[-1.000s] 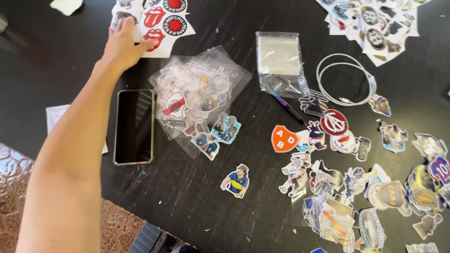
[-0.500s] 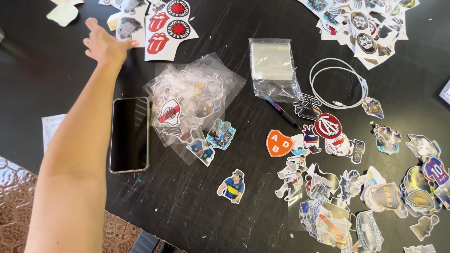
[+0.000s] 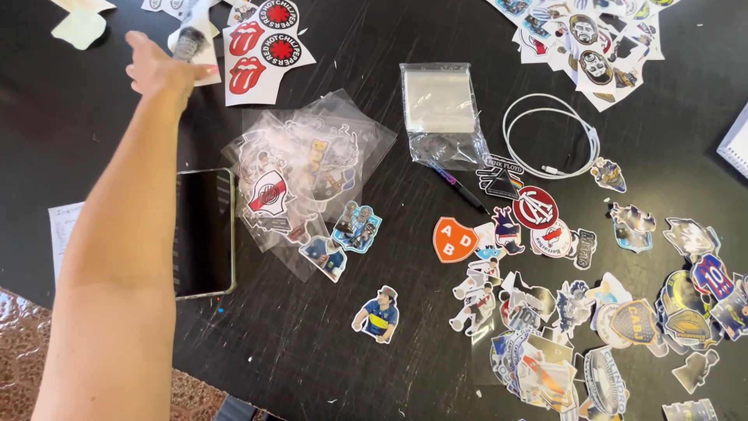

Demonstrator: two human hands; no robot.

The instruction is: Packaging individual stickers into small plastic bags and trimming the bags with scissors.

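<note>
The left hand point(image 3: 160, 68) reached to eleven o'clock on the table point(image 3: 93, 132), seemingly grasping a small blurred roll point(image 3: 189, 37) beside the sticker sheets point(image 3: 261, 58). Her forearm hovered over the phone point(image 3: 204, 232); pulling back carelessly could sweep it off.

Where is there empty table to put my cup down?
Bare black table lies to the left of the reaching left hand and above the phone. Another free patch sits below the phone, left of the lone footballer sticker. The right side is crowded with stickers, and a white cable loops there too.
</note>
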